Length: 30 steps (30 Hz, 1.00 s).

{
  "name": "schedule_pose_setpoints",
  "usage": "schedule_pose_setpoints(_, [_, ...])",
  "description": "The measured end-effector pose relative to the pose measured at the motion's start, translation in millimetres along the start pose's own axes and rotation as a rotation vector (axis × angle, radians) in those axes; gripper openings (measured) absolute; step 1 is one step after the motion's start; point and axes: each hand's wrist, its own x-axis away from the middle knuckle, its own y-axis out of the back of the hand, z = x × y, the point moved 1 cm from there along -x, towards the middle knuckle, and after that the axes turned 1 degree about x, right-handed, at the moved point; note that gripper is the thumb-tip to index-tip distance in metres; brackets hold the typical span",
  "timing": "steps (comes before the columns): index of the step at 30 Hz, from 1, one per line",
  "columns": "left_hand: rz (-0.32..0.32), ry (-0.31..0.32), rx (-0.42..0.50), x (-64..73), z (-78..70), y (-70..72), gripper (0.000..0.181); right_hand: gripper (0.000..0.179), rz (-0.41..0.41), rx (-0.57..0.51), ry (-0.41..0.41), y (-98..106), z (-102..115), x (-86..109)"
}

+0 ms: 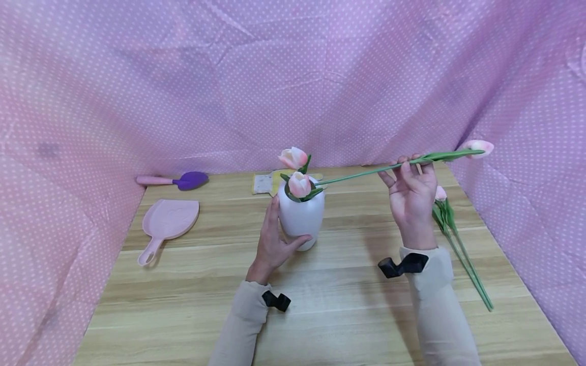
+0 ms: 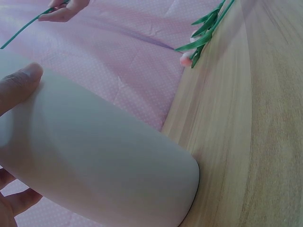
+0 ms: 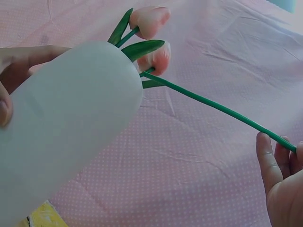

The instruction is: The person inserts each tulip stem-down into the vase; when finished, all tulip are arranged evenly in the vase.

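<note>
A white vase (image 1: 299, 218) stands on the table, with two pink-and-white tulips (image 1: 299, 185) showing above its mouth. My left hand (image 1: 273, 244) grips the vase from its left side, thumb across the front and fingers round the far side. Between thumb and fingers my right hand (image 1: 414, 195) pinches the green stem of another artificial tulip (image 1: 366, 173). That tulip lies nearly level; its bloom points right and its stem end reaches the vase's mouth. In the right wrist view the stem (image 3: 213, 105) meets the rim beside the other blooms.
More tulips (image 1: 464, 254) lie on the table (image 1: 348, 315) at the right. At the left are a pink dustpan (image 1: 170, 218) and a purple-bladed trowel (image 1: 189, 180). A yellow-and-white packet (image 1: 263, 183) lies behind the vase. Pink dotted cloth (image 1: 293, 81) surrounds the table's back and sides.
</note>
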Motion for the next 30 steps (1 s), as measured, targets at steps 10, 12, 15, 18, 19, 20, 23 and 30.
schedule_pose_setpoints(10, [0.004, 0.003, 0.007, -0.9, 0.9, 0.0, 0.122, 0.016, 0.038, 0.09, 0.044, -13, -4, -1.1])
schedule_pose_setpoints(12, [0.004, 0.009, 0.011, -0.7, 0.8, 0.0, 0.122, 0.016, 0.046, 0.099, 0.057, -15, -5, -1.0])
schedule_pose_setpoints(15, [0.003, 0.01, 0.012, -0.2, 1.9, -0.3, 0.118, 0.018, 0.062, 0.11, 0.072, -18, -6, -0.5])
schedule_pose_setpoints(18, [0.002, 0.008, 0.014, 0.3, 3.0, -0.3, 0.115, 0.02, 0.077, 0.114, 0.082, -20, -7, 0.6])
schedule_pose_setpoints(19, [0.001, 0.007, 0.015, 0.3, 2.8, -0.2, 0.114, 0.02, 0.086, 0.127, 0.086, -21, -7, 1.0])
schedule_pose_setpoints(20, [0.001, 0.008, 0.018, 0.3, 2.6, -0.1, 0.114, 0.02, 0.093, 0.119, 0.086, -22, -8, 1.3])
schedule_pose_setpoints(23, [0.001, 0.004, 0.019, 0.2, 2.5, -0.2, 0.114, 0.021, 0.113, 0.124, 0.089, -24, -10, 2.2])
schedule_pose_setpoints(30, [-0.002, -0.007, 0.018, 0.6, 3.5, -1.0, 0.113, 0.02, 0.14, 0.19, 0.096, -27, -16, 0.0])
